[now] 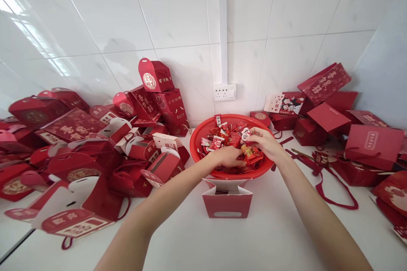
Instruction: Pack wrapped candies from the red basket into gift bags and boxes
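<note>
A red plastic basket holds a heap of small wrapped candies, mostly red. My left hand reaches into the heap near the basket's front, its fingers curled down among the wrappers. What those fingers grip is hidden. At the basket's right side, my right hand pinches a red-and-white wrapped candy between thumb and fingers. A yellow-and-red candy lies between the two hands. Just in front of the basket, below my wrists, stands a red paper box with its top open.
Many red gift boxes are heaped on the left, with a stack of boxes against the tiled wall. More red boxes and bags crowd the right, with a loose ribbon. A socket panel is on the wall.
</note>
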The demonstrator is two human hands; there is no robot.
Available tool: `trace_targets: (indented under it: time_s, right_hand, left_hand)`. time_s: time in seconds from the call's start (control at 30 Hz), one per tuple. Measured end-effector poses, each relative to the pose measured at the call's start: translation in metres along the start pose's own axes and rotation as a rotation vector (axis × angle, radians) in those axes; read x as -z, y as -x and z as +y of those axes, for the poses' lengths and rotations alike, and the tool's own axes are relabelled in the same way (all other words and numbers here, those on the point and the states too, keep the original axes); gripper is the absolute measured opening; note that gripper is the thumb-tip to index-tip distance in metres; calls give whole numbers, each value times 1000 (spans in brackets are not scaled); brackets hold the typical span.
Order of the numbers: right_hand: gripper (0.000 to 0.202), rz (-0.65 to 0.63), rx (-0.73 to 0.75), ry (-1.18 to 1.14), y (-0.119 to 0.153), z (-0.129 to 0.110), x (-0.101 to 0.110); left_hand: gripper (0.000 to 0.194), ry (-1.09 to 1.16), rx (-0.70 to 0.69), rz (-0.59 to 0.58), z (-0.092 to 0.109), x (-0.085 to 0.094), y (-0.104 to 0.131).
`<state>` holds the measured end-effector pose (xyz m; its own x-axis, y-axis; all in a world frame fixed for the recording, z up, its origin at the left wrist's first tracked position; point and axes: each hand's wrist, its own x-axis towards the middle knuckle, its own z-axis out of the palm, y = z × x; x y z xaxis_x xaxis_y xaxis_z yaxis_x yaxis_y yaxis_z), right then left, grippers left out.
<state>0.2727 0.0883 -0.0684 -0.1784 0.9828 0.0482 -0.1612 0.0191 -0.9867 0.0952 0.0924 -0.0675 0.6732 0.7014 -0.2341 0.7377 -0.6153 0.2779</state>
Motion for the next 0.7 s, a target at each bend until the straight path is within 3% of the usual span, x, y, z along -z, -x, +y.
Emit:
trace_targets:
  time_s: [0.17, 0.37, 0.53, 0.7]
  right_hand:
    - [27, 23, 12, -23, 1, -1, -1]
    - [28, 9, 13, -51, 2, -2, 0]
    - [31, -21, 17, -60, 1, -3, 1]
    - [34, -25, 40, -58, 2, -1, 2]
  left_hand:
    - [7, 60, -23, 86, -8, 0, 1]
    - [21, 203, 26, 409, -20, 4, 17]
    - [16, 584, -51, 707, -26, 2, 19]
    - [25, 899, -97, 748, -30, 2, 19]
